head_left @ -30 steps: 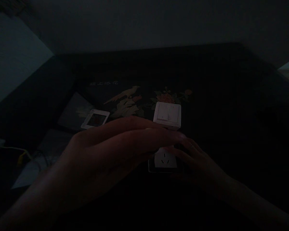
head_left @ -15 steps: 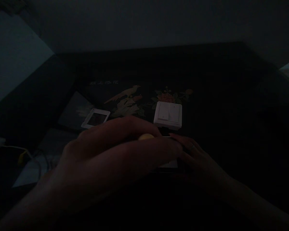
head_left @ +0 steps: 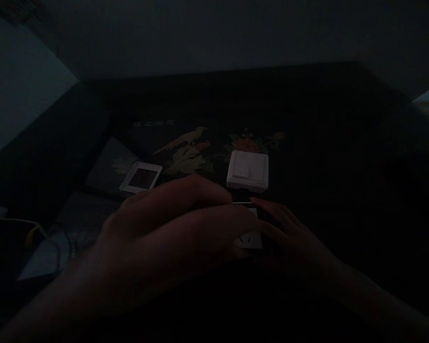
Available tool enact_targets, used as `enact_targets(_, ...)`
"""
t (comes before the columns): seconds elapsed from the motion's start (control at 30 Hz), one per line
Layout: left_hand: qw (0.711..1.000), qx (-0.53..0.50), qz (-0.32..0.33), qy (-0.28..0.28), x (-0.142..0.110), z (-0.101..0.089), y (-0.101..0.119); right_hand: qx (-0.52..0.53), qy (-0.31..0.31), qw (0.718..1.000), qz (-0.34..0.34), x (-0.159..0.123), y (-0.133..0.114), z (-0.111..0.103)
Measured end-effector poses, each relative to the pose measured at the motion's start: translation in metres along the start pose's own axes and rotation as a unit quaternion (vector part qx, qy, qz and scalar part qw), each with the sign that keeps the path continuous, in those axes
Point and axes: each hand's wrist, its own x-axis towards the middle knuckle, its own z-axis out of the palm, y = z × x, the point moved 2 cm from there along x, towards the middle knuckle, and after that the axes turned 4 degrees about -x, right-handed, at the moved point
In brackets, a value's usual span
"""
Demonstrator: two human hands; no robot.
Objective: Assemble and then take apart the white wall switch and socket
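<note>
The scene is very dark. My left hand [head_left: 178,228] is closed, thumb and fingers together, above a white wall socket [head_left: 250,241]. What it holds is hidden behind the fingers now; a yellow rounded end showed between them half a second ago. My right hand [head_left: 286,224], wearing a ring, has its fingers against the right edge of the socket. Much of the socket is covered by my left hand; some plug slots show. Just beyond it lies a white double rocker switch [head_left: 249,169].
A white square frame [head_left: 131,178] lies left of the switch. The dark tabletop [head_left: 325,143] carries a printed bird [head_left: 189,137] and flowers [head_left: 246,144]. At the far left are a pale cable [head_left: 23,221] with a yellow part and a light sheet [head_left: 39,262].
My left hand has turned and shifted slightly, hiding the yellow end and baring more of the socket's slots. My right hand stays at the socket's edge.
</note>
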Motion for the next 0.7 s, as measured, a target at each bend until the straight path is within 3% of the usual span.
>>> enact_targets(0.1, 0.998, 0.053, 0.004, -0.015, -0.0004, 0.0036, -0.004, 0.002, -0.001, 1.0, 0.004, 0.0001, -0.0002, -0.0013)
enact_targets(0.3, 0.998, 0.011, -0.008, -0.065, 0.0046, 0.0052, -0.0073, 0.0, 0.0, 1.0, 0.008, -0.0002, -0.0007, -0.0013)
enact_targets(0.5, 0.997, 0.075, 0.025, 0.006, 0.0054, 0.0077, -0.0096, 0.001, 0.006, 1.0, 0.004, 0.0009, -0.0004, -0.0014)
enact_targets(0.6, 0.997, 0.033, 0.051, -0.039, 0.0081, 0.0062, -0.0078, -0.009, 0.004, 1.0, -0.005, 0.0015, -0.001, -0.002)
enact_targets(0.7, 0.997, -0.023, 0.036, -0.065, 0.0066, 0.0053, -0.0059, -0.016, 0.004, 1.0, 0.005, 0.0006, -0.0011, -0.0013)
